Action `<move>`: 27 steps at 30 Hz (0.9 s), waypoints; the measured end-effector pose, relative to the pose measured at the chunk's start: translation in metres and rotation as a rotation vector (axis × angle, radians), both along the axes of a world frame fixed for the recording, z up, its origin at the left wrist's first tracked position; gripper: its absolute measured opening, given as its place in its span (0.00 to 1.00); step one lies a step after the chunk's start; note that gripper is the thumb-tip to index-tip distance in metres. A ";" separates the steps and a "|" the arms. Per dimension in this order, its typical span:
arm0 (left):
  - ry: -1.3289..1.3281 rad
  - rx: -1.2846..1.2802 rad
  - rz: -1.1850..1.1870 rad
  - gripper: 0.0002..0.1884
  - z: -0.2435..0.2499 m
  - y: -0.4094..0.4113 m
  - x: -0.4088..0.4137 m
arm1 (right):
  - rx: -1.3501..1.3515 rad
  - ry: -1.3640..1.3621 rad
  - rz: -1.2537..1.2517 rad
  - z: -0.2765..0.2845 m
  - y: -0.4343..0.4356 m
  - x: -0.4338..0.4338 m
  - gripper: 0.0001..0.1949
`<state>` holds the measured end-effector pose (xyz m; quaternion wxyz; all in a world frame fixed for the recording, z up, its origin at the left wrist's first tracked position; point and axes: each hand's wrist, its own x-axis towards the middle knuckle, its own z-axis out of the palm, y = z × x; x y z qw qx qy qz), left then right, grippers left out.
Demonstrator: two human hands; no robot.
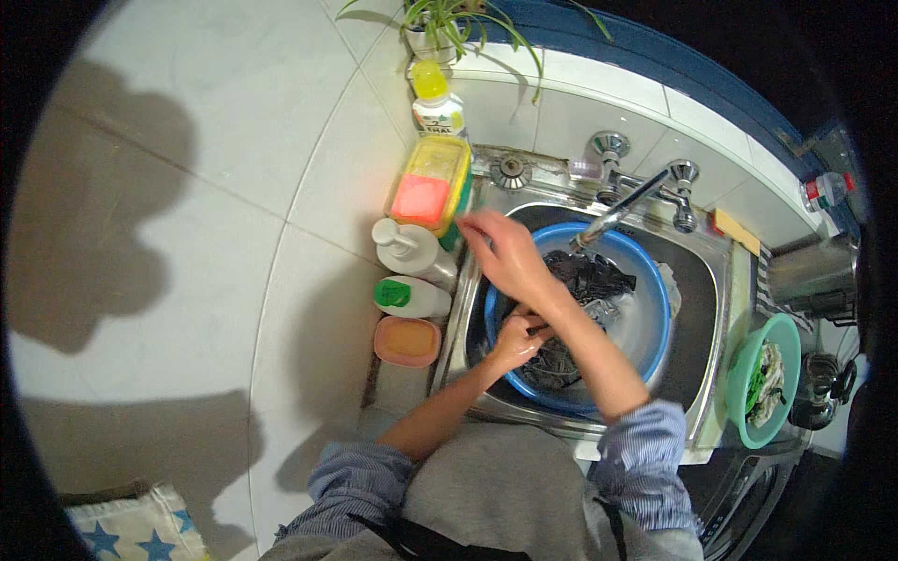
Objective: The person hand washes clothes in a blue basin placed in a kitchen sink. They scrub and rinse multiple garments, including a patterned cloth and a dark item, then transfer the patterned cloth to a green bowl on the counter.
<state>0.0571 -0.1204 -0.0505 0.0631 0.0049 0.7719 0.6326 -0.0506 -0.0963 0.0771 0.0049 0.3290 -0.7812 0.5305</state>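
A blue plastic basin (662,329) stands in the steel sink (701,336), with dark wet cloth (596,275) lying in water inside it. My left hand (519,342) is over the basin's left side, its fingers on a piece of the dark cloth. Crossing above it, my right hand (506,254) reaches past the basin's upper left rim, near a yellow container (454,158) with a pink bar (419,198) on it. The fingers of the right hand are bent, and whether they hold anything is not visible. The chrome faucet (617,210) hangs over the basin.
Along the left edge stand a white pump bottle (414,254), a white bottle with a green cap (414,297), an orange soap dish (407,341) and a yellow-capped bottle (438,112). A green bowl with cloth (738,393) is at right. A potted plant (429,43) stands above.
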 end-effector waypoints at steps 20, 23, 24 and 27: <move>-0.219 0.982 -0.025 0.13 0.123 0.105 -0.024 | -0.366 -0.895 -0.008 -0.092 0.280 0.096 0.10; -0.220 0.966 -0.080 0.18 0.120 0.117 -0.029 | -0.865 -1.015 0.009 -0.099 0.282 0.089 0.08; -0.256 0.921 -0.051 0.19 0.116 0.119 -0.030 | -1.160 -1.080 0.059 -0.083 0.271 0.085 0.07; -0.355 0.837 -0.010 0.19 0.081 0.115 -0.037 | -1.349 -1.153 -0.175 -0.071 0.260 0.066 0.08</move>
